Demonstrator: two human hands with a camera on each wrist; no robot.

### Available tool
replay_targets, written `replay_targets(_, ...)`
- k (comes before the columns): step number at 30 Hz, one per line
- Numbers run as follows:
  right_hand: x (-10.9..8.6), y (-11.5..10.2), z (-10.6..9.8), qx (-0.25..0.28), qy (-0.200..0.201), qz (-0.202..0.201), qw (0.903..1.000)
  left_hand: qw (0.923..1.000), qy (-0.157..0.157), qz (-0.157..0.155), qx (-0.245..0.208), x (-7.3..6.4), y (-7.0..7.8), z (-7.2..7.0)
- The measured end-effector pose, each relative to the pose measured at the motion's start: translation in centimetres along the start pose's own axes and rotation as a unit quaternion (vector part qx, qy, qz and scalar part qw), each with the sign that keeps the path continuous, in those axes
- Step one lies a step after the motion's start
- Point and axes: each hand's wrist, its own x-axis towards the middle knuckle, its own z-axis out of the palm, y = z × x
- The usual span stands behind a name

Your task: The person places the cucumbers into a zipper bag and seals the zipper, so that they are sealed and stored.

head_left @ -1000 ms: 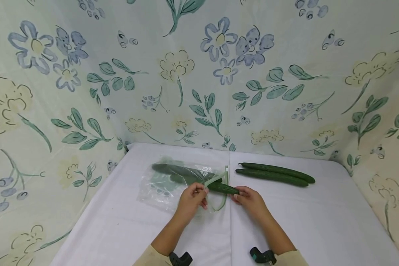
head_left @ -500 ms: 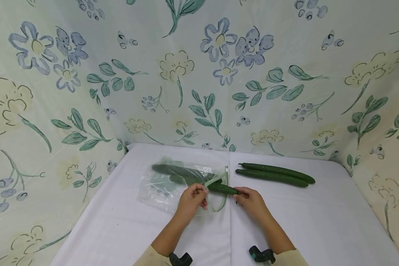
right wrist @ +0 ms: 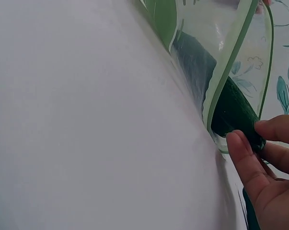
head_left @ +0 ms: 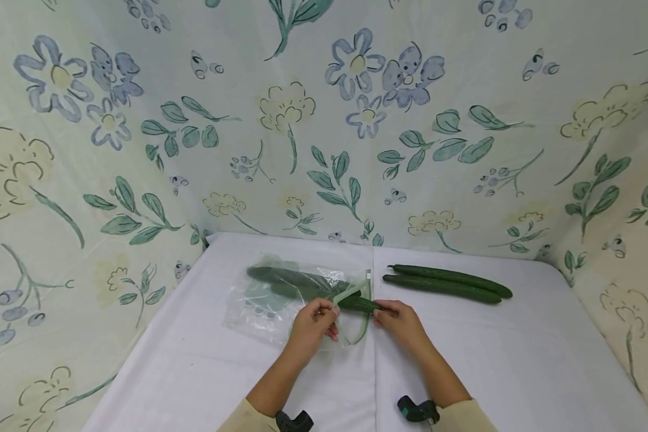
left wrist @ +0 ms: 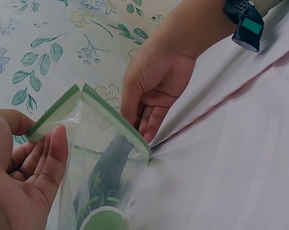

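A clear zip bag point(head_left: 351, 291) with a green rim lies on the white table, its mouth facing right. The left hand point(head_left: 309, 329) pinches the near part of that rim, holding the mouth apart. In the right hand point(head_left: 404, 324), thumb and fingers grip the end of a dark green cucumber point(right wrist: 234, 108), most of which lies inside the bag. Another cucumber point(head_left: 281, 275) is fully within the bag, behind the held one. The left wrist view shows the left fingers on the green rim point(left wrist: 55, 112); there the cucumber looks hazy through the plastic.
Two more cucumbers point(head_left: 443, 288) lie side by side on the table, to the right of the bag. The white tablecloth point(head_left: 497, 354) has a crease running down beside the bag's mouth. A floral curtain point(head_left: 302, 120) hangs behind the table and at both sides.
The right hand has moved left, pushing the cucumber deeper into the bag, so less of it sticks out. The left hand keeps its place on the rim.
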Motion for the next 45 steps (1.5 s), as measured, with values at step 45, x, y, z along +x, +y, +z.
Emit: replay_targets(45, 1.2, -0.3, 2.5, -0.053, -0.007, -0.033, 0.998, 0.9999, 0.001, 0.004, -0.01, 0.0, 0.1, 0.1)
